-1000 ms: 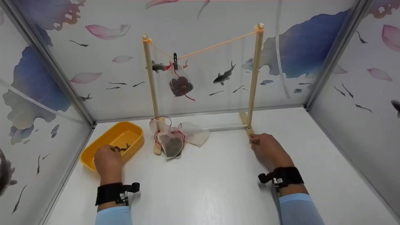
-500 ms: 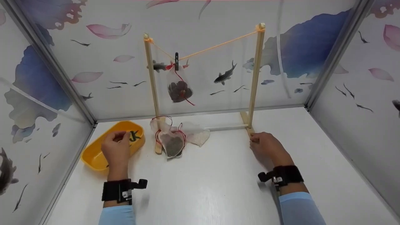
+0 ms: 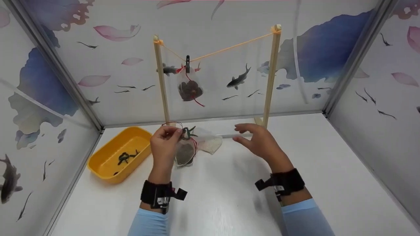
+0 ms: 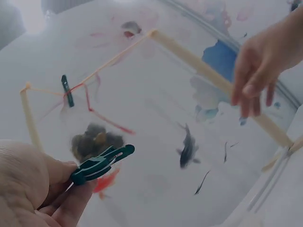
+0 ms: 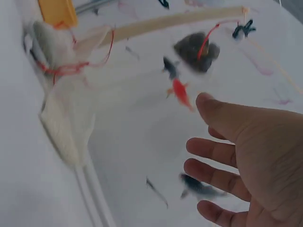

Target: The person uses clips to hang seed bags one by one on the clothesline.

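My left hand (image 3: 165,146) pinches a dark green clothespin (image 4: 102,165) between thumb and fingers, above the drawstring bags on the table. One mesh bag holds dark grey-green contents (image 3: 184,154); beside it lies another with pale grains (image 3: 212,145). My right hand (image 3: 262,141) is in the air to the right of the bags, fingers spread and holding nothing. Ahead, a bag of dark brown pieces (image 3: 190,91) hangs from an orange string (image 3: 234,46), fastened by a dark clothespin (image 3: 187,64). The string sags at that spot.
Wooden posts on the left (image 3: 160,82) and right (image 3: 271,78) hold the string's ends. A yellow tray (image 3: 98,165) at the left contains more clothespins (image 3: 124,158). Printed wall panels with fish and petals enclose the white table (image 3: 216,200) at the back and sides.
The left hand has come out of the yellow tray with a clothespin and moved right to the bags. The right hand has let go of the frame's right foot and moved left.
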Motion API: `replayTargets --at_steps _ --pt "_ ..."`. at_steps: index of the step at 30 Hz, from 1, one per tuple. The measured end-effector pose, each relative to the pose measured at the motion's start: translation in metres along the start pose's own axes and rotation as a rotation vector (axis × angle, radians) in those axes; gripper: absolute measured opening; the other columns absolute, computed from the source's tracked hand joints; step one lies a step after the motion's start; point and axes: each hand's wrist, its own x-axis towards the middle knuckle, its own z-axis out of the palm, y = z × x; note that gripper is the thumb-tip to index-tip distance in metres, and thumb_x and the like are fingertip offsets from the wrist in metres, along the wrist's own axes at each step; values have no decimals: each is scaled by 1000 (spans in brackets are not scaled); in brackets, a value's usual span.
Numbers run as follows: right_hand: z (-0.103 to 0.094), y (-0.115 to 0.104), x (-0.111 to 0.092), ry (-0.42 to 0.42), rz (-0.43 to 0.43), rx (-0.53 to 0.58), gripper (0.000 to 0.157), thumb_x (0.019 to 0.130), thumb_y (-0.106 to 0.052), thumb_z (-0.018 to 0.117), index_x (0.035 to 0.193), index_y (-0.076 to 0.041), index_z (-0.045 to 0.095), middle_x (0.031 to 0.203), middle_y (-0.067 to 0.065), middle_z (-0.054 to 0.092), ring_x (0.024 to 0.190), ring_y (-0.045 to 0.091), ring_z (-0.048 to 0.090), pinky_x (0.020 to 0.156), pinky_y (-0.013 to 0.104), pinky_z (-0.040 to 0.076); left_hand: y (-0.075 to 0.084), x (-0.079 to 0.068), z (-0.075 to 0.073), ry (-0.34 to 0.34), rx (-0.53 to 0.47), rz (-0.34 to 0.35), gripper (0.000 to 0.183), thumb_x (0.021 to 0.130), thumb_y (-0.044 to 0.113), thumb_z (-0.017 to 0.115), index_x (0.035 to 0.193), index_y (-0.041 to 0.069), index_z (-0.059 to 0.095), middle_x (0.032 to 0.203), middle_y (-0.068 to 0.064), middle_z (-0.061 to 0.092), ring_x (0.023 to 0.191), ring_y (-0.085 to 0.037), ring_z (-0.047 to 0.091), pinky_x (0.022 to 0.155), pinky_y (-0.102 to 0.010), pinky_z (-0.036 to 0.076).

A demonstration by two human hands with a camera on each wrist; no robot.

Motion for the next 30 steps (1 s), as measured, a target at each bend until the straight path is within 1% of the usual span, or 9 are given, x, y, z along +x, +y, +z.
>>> replayTargets --at_steps 4,8,11,15,18,22,25,27,30 --pt "11 -33 -3 14 -185 18 64 99 -29 92 156 -13 69 137 4 83 125 28 79 112 57 61 0 -19 22 -90 14 5 8 101 0 84 106 4 80 109 -13 76 96 -22 80 89 -27 69" --pt "21 -45 -7 2 -277 9 70 95 -28 95 158 -12 67 132 3 84 120 25 80 109 54 63 0 -34 33 -141 4 26 9 99 -2 85 102 6 80 107 -15 78 94 -23 80 87 -29 70" --pt "26 -44 -9 12 -309 12 64 95 -26 95 152 -10 72 127 3 85 116 24 80 106 52 65 -3 -40 37 -173 -5 26 11 99 -3 85 101 6 79 106 -15 78 94 -23 81 86 -30 70" --pt "28 -40 -11 27 -345 43 52 95 -24 95 142 -9 78 123 4 86 114 25 81 101 52 66 -7 -45 40 -214 -17 21 10 100 -4 83 104 2 77 106 -15 76 94 -22 81 88 -31 70" --pt "27 -37 -12 31 -367 73 46 96 -22 94 138 -8 79 121 4 86 112 26 80 99 53 66 -9 -46 43 -222 -19 26 10 100 -5 82 106 0 75 107 -13 75 94 -21 81 88 -31 70" --pt "26 -35 -11 38 -369 88 39 98 -22 93 132 -8 80 119 5 86 110 25 81 97 50 68 -12 -44 43 -211 8 21 9 102 -1 81 106 3 75 106 -12 75 94 -19 80 86 -31 70" --pt "24 -33 -9 52 -339 92 36 99 -24 92 128 -7 80 116 7 86 107 27 82 95 50 69 -20 -32 35 -182 97 -8 4 106 8 80 108 6 76 104 -12 76 94 -20 78 83 -35 70" --pt "22 -29 -7 66 -306 98 35 99 -24 91 127 -6 80 115 9 86 106 28 83 93 51 69 -29 -21 26 -149 238 -20 8 109 17 78 111 9 78 107 -11 77 98 -21 75 88 -37 67" --pt "20 -22 -5 91 -249 104 34 100 -24 91 125 -4 80 112 10 86 102 29 83 90 53 69 -48 -2 7 -99 513 -31 19 109 27 76 118 10 79 117 -11 76 108 -27 72 97 -45 62"
